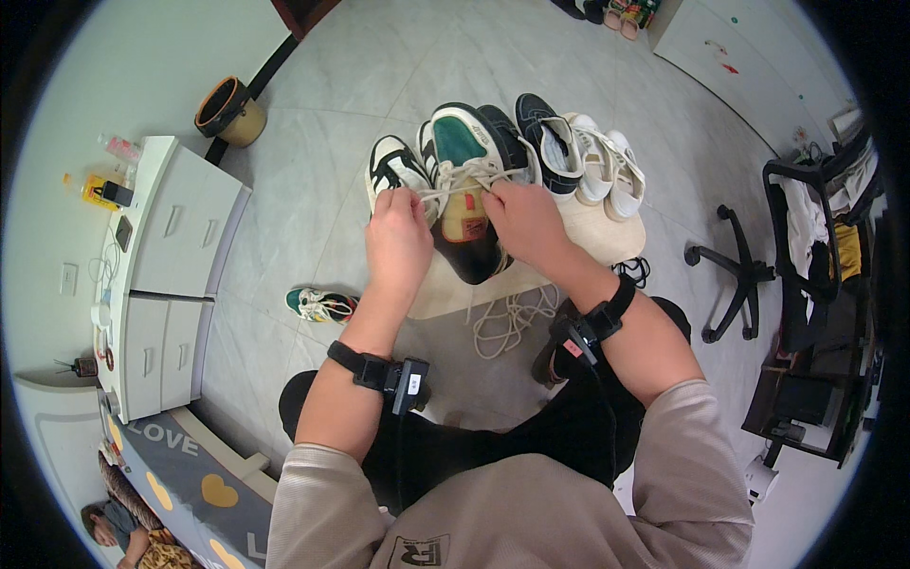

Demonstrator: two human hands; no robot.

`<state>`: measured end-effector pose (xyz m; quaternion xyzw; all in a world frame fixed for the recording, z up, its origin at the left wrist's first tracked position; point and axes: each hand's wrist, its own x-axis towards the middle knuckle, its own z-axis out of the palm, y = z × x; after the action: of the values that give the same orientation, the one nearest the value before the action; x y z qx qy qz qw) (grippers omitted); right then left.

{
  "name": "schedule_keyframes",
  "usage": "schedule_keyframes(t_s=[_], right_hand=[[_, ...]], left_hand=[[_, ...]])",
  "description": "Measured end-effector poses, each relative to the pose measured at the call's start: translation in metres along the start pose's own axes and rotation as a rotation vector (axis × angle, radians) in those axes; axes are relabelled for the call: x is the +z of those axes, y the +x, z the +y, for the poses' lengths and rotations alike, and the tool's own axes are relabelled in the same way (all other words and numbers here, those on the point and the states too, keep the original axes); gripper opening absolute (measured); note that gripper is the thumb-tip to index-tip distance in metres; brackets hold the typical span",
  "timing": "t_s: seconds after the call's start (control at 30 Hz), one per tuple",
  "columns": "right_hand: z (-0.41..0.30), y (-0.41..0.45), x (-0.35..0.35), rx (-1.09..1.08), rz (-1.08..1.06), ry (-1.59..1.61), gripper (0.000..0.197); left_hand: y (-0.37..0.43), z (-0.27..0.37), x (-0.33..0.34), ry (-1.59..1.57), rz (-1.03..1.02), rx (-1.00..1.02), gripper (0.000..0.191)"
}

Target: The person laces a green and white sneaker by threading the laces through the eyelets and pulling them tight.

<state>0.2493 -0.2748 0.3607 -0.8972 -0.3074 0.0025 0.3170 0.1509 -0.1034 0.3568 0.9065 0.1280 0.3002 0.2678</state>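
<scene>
A green, white and black sneaker (466, 142) stands toe-away on a cream stool top (441, 291), its beige laces (466, 176) crossed over the tongue. My left hand (402, 231) pinches the lace at the shoe's left side. At its right side my right hand (526, 220) holds the lace between thumb and fingers. Behind and beside it stand black-and-white sneakers (398, 167), black canvas shoes (551, 142) and white shoes (622, 174). Loose beige laces (515, 320) hang over the stool's near edge, and black laces (633, 270) lie at its right.
A matching sneaker (320, 304) lies on the floor at the left. A white cabinet (188, 220), a waste bin (238, 117) and a bed (206, 462) with a person (121, 530) are on the left. A wheeled office chair (746, 277) stands at the right.
</scene>
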Motion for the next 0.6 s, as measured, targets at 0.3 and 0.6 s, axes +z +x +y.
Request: schedule_keyframes(t_s=[0.3, 0.6], right_hand=[[-0.018, -0.011, 0.006, -0.096, -0.068, 0.045, 0.029], [0.003, 0.002, 0.0, -0.013, 0.035, 0.051, 0.03]], left_hand=[[-0.003, 0.019, 0.012, -0.144, -0.1, 0.128, 0.013], [0.002, 0.005, 0.005, -0.134, 0.018, 0.081, 0.006]])
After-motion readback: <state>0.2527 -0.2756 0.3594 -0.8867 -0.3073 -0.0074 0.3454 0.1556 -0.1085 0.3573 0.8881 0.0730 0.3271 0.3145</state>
